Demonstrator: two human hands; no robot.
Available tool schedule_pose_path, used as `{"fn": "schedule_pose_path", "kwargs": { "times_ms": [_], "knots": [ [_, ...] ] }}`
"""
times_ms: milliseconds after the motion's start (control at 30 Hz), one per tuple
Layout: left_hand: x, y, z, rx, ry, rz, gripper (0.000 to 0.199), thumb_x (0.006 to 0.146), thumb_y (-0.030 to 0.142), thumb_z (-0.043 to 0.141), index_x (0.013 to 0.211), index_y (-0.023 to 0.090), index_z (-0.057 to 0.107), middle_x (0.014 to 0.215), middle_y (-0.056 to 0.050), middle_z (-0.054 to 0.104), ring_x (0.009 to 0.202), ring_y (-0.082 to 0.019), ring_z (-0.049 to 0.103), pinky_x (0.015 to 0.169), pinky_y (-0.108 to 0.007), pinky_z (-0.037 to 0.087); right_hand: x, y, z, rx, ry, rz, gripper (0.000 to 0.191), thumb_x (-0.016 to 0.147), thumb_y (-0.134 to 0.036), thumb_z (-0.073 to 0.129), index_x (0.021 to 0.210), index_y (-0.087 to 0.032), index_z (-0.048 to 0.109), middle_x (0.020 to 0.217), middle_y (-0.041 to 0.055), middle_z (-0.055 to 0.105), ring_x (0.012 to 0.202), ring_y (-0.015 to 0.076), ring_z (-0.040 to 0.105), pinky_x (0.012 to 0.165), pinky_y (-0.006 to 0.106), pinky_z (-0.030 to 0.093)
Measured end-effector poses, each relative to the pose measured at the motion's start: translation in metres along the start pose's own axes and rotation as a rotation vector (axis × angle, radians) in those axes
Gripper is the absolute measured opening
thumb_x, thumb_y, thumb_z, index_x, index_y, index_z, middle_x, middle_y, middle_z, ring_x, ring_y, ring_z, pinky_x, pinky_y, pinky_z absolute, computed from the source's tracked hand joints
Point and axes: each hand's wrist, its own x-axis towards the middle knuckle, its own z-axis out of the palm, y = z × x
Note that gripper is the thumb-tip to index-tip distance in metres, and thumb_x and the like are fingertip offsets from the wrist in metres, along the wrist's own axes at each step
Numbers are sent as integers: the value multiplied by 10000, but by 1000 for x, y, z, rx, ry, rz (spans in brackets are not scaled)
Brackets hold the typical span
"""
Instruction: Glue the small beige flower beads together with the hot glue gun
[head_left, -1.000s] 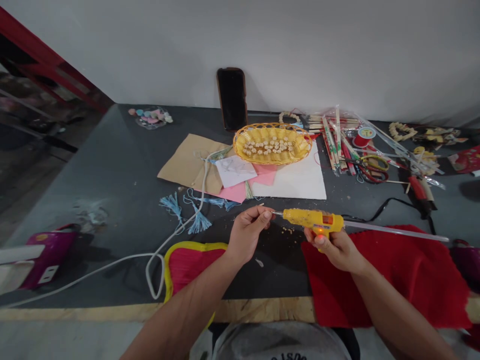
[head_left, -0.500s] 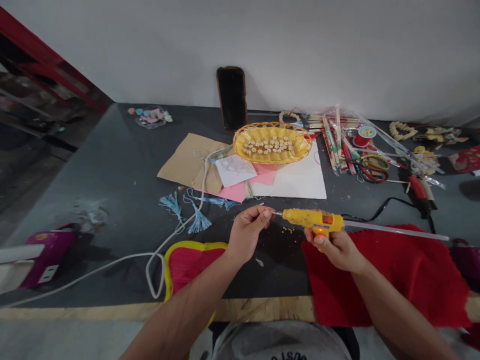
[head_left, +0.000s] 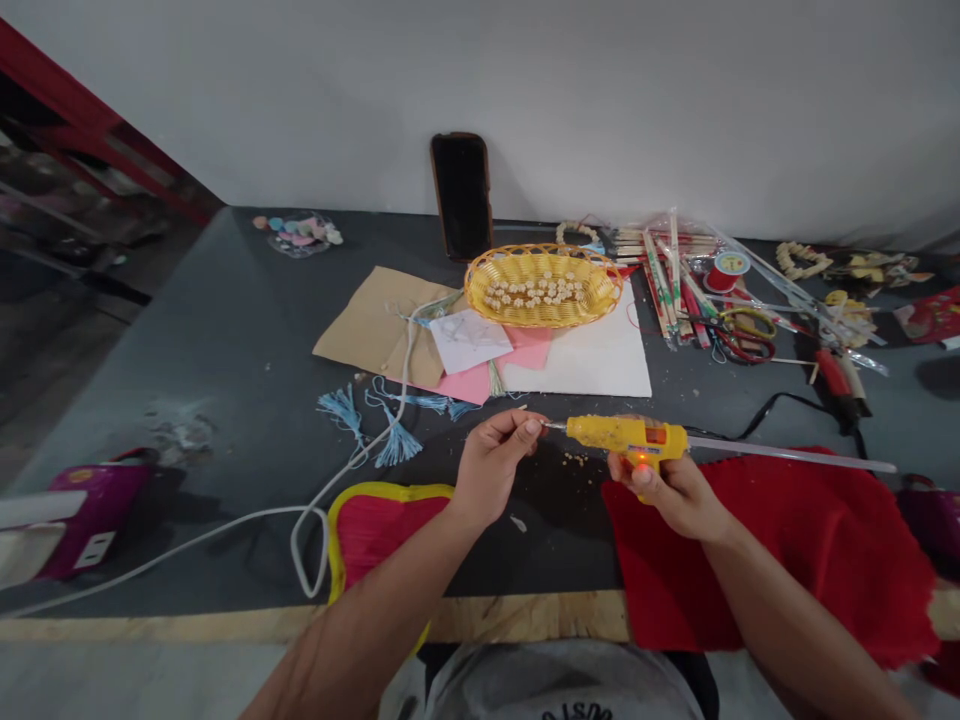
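Note:
My right hand point(head_left: 670, 490) is wrapped round the handle of a yellow glue gun point(head_left: 626, 436), which has a small orange light showing. A long clear glue stick point(head_left: 795, 455) sticks out of its back. The gun lies level, its metal nozzle pointing left at the fingertips of my left hand point(head_left: 501, 455). Thumb and forefinger of that hand are pinched together at the nozzle tip; whatever they hold is too small to make out. Tiny beige bits point(head_left: 576, 459) lie on the dark table point(head_left: 217, 400) below the gun.
A yellow basket point(head_left: 544, 312) of small flower-shaped pieces sits on papers. Behind it a phone point(head_left: 462, 197) leans on the wall. Blue tassels point(head_left: 397, 443), a white cable point(head_left: 352, 460), scissors point(head_left: 750, 335), red cloth point(head_left: 795, 560) and a yellow-edged red piece point(head_left: 382, 525) lie around.

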Motion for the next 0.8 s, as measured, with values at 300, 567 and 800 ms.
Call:
{"fn": "schedule_pose_path", "kwargs": {
  "times_ms": [300,567,800],
  "knots": [
    [1,-1,0,-15,-16,12,274,719,420,779,719,155,714,729,-12,645,591,-81,454,609,-233,361,13,9,-7,475,402,208,416,896,-595,505,949,-194,606,649,5,573,563,121,528,501,240,415],
    [0,-1,1,-46,-9,-15,272,690,404,806,692,149,711,750,-14,648,611,-76,463,611,-224,368,24,14,-26,376,560,318,407,748,-501,739,971,-197,586,663,-30,615,596,93,582,556,191,472],
    [2,0,4,-61,12,-25,282,658,409,826,720,153,727,709,-6,633,599,-76,459,589,-213,358,17,20,-50,-142,583,321,551,855,-529,569,1270,-168,523,966,100,716,855,225,693,750,372,560]
  ]
}}
